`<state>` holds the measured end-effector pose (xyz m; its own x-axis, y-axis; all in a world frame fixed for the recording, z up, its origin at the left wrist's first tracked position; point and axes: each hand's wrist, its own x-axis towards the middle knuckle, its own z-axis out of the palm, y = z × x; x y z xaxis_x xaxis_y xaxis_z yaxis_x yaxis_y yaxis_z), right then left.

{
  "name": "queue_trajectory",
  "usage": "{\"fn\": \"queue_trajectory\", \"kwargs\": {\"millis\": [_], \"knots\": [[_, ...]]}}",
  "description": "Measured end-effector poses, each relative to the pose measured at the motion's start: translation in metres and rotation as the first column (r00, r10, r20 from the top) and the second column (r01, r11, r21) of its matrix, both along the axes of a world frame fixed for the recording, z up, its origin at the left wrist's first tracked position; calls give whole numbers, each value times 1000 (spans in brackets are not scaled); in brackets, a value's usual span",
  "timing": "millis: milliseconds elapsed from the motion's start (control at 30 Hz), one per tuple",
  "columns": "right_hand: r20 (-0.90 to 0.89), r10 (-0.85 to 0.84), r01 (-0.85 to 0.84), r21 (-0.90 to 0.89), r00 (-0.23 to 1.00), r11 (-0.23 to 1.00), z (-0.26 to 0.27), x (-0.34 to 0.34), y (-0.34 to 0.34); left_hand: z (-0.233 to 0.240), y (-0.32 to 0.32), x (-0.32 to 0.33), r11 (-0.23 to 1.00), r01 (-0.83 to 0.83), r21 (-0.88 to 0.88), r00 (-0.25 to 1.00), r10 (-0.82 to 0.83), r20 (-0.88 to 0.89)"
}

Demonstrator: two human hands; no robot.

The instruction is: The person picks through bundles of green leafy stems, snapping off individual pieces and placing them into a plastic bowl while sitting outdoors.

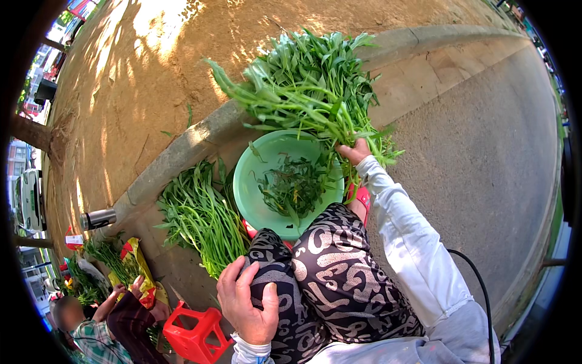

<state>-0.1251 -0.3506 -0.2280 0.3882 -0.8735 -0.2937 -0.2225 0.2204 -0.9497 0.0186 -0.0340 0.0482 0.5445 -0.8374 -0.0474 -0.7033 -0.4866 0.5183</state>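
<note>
My right hand is closed around the stems of a bunch of leafy greens, just above the right rim of a green plastic basin. Behind the bunch lies a larger pile of leafy greens by the kerb. Loose leaves and trimmings lie inside the basin, which stands in front of my knees. My left hand rests near my left thigh, fingers spread and holding nothing. To the left of the basin lies another heap of long-stemmed greens.
A concrete kerb runs behind the basin, with bare soil beyond. A metal flask lies near it. A red plastic stool stands at lower left, near a seated person with greens on a red-and-yellow bag.
</note>
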Motion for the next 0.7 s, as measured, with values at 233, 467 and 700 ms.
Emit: {"fn": "queue_trajectory", "kwargs": {"millis": [233,467,700], "knots": [[-466,232,-302,-81,854,950,-63,12,-14,-1,-1,1,1000,-12,-2,1000,12,-9],[-601,297,-358,18,742,933,-70,24,-8,-4,2,1,999,-38,5,999,37,11],[-502,356,-420,-16,788,907,-59,14,-10,-4,2,0,999,-42,-15,999,42,33]]}}
